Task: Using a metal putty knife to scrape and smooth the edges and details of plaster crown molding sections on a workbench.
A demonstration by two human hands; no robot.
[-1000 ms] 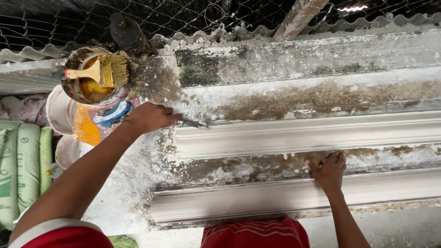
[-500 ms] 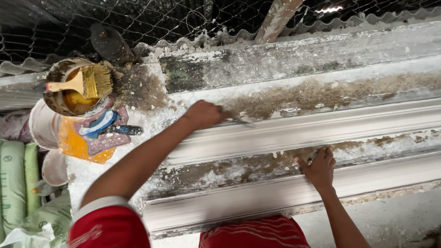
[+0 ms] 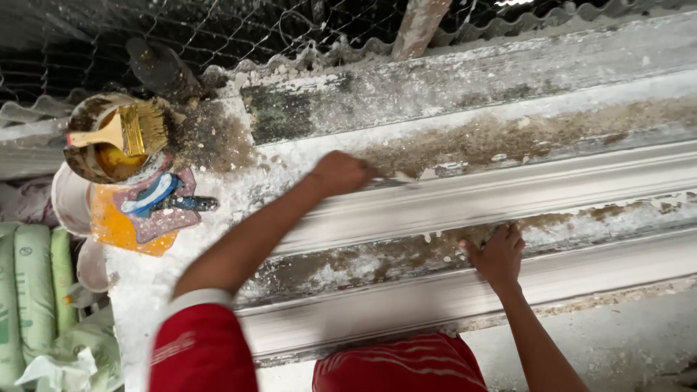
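Observation:
A long white plaster moulding (image 3: 508,199) lies across a dusty bench, with a second moulding strip (image 3: 581,272) nearer to me. My left hand (image 3: 340,173) is closed on a thin metal scraping tool (image 3: 396,180) whose tip rests on the upper edge of the far moulding. My right hand (image 3: 497,254) lies flat, fingers spread, on the crusted strip between the two mouldings. Both arms wear red sleeves.
At the left stands a dirty tin (image 3: 98,149) with yellow liquid and a yellow-handled brush (image 3: 123,131). Beside it lie a stained orange rag (image 3: 127,218) and a blue-handled tool (image 3: 156,199). Green-white sacks (image 3: 33,290) sit lower left. Wire mesh (image 3: 218,29) runs behind the bench.
My left hand with the tool has slid to the right along the far moulding. My right hand has stayed on the strip between the mouldings, while the view has drifted slightly.

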